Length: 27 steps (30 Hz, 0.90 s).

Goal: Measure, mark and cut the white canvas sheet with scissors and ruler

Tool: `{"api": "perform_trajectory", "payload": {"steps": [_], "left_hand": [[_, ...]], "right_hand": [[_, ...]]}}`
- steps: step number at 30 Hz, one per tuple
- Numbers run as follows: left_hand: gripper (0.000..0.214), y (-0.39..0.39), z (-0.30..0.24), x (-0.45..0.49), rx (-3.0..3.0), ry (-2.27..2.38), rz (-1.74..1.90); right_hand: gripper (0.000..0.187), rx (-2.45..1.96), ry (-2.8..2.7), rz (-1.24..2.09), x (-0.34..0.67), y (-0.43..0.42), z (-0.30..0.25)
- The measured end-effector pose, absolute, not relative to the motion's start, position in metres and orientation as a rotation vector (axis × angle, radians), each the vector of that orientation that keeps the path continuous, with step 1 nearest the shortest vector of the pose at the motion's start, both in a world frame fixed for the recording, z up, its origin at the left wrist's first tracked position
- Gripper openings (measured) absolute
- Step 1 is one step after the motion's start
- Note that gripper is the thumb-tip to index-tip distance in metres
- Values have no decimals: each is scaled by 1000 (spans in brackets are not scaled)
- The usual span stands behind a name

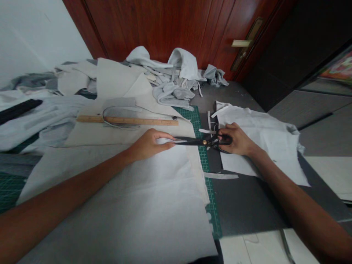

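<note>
My right hand (pixel 235 140) grips the handles of black scissors (pixel 195 142), whose long blades point left. Between thumb and fingers, my left hand (pixel 150 144) pinches the edge of a large white cloth (pixel 154 190) right at the blade tips. The blades are slightly parted around that cloth edge. Just beyond my left hand lies a wooden ruler (pixel 129 120) with a thin cord or strip looped over it, on cream fabric (pixel 90 136). A green cutting mat (pixel 213 209) shows under the cloth's right edge.
Piled cloth scraps (pixel 176 88) lie at the back against a red wooden door (pixel 159 27). More fabric (pixel 52 113) is heaped at the left. Another white cloth piece (pixel 261 135) rests on the dark table (pixel 247 205) at right, near narrow cut strips (pixel 222 176).
</note>
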<state>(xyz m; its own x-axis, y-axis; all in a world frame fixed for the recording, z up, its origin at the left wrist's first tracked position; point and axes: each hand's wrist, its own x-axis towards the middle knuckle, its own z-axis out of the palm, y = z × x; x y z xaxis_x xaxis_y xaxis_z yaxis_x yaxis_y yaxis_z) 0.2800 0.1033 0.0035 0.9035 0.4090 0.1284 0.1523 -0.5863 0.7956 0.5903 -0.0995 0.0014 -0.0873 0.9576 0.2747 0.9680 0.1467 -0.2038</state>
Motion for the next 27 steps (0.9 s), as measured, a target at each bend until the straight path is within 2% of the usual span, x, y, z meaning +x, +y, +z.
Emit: {"api": "perform_trajectory", "payload": {"steps": [12, 27], "left_hand": [[32, 103, 4, 280, 2216, 384, 401], [34, 104, 1, 280, 2218, 380, 429]], "right_hand": [[22, -1832, -2092, -54, 590, -99, 1], [22, -1802, -2123, -81, 592, -99, 0]]}}
